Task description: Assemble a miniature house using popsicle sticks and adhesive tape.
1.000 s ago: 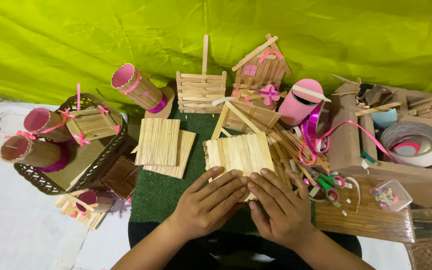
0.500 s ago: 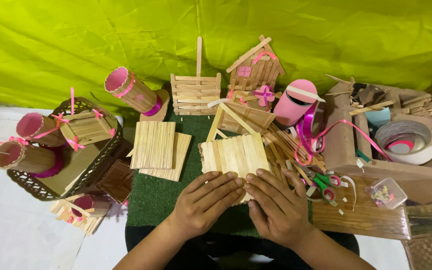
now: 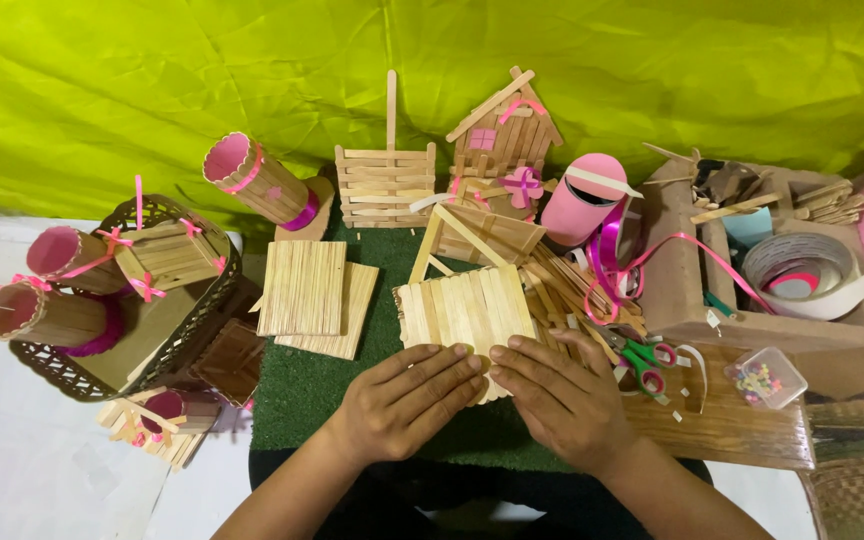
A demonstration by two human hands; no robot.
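On green mat [image 3: 322, 400]: both hands, left hand [image 3: 402, 400] and right hand [image 3: 557, 400], press stick panel [image 3: 464, 310] flat, fingers together; pressing step, steady pressure needed.

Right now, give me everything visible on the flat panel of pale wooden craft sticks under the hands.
The flat panel of pale wooden craft sticks is a roughly square sheet of sticks set side by side, unpainted. It lies flat on the green mat, slightly skewed. The left hand and right hand press fingertips on its near edge, hiding that edge.
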